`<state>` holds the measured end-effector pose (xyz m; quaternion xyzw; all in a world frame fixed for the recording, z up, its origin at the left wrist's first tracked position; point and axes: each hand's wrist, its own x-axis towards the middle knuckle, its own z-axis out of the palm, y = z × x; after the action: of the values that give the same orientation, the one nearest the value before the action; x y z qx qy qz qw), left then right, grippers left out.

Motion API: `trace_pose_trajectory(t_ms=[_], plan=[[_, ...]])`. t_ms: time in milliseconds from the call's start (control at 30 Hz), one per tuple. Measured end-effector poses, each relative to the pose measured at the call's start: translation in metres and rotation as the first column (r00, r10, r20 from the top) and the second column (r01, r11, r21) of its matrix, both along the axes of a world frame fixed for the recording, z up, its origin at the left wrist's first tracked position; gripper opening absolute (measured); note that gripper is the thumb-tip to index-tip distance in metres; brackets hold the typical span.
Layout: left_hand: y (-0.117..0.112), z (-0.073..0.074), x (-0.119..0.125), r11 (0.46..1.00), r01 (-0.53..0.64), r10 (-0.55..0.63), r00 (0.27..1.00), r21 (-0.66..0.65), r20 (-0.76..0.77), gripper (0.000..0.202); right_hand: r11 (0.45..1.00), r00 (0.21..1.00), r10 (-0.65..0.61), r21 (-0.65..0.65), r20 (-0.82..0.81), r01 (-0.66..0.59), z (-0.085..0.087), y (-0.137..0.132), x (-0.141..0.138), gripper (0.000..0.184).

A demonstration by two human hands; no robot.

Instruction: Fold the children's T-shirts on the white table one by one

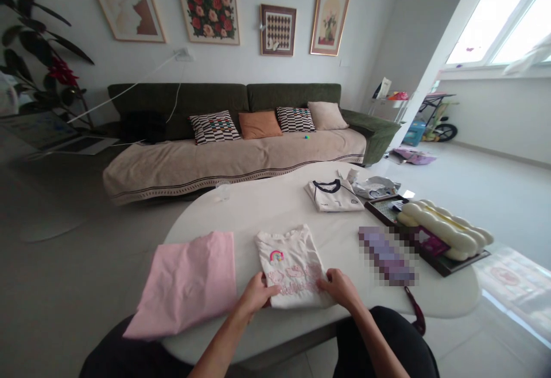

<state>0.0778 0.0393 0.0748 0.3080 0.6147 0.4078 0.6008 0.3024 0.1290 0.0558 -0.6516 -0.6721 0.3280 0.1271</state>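
Note:
In front of me a white T-shirt (294,260) lies folded on the table, with a small rainbow patch and a pink print on its front. My left hand (257,294) grips its left side, the thumb on top and the fingers under the cloth. At the opposite edge my right hand (338,287) pinches the fabric between thumb and fingers. Left of the shirt, a pink cloth (189,283) is spread out and hangs over the table's front edge. Farther back sits another folded white shirt (336,196) with a dark collar.
The white table (258,203) has a rounded edge. On its right are a blurred purple item (386,254) with a dark strap and a dark tray (379,210) bearing a cream puffy object (445,228). Behind stands a green sofa (293,96) with cushions.

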Motion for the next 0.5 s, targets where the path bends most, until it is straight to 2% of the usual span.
trace_pose_trajectory(t_ms=[100, 200, 267, 367, 500], plan=[[-0.016, -0.002, -0.008, 0.992, 0.028, -0.009, 0.989, -0.124, 0.147, 0.043, 0.995, 0.989, -0.002, -0.1, -0.145, -0.012, 0.002, -0.001, 0.007, 0.028], [-0.023, 0.0, -0.014, 0.986, 0.056, -0.028, 0.984, -0.156, 0.174, 0.044, 0.972, 0.952, -0.063, -0.235, -0.3, -0.01, 0.003, -0.003, 0.009, 0.027], [-0.018, 0.002, -0.014, 0.994, 0.036, -0.015, 0.981, -0.104, 0.195, 0.043, 0.956, 0.916, -0.126, -0.294, -0.38, 0.009, 0.004, -0.003, 0.005, 0.028], [-0.003, 0.004, -0.007, 0.996, -0.058, 0.072, 0.961, -0.062, 0.268, 0.041, 0.944, 0.866, -0.193, -0.327, -0.462, 0.037, 0.004, -0.004, -0.007, 0.032], [0.006, 0.007, 0.005, 0.996, -0.053, 0.081, 0.906, -0.078, 0.415, 0.039, 0.955, 0.82, -0.165, -0.298, -0.548, -0.007, -0.001, -0.011, -0.022, 0.032]])
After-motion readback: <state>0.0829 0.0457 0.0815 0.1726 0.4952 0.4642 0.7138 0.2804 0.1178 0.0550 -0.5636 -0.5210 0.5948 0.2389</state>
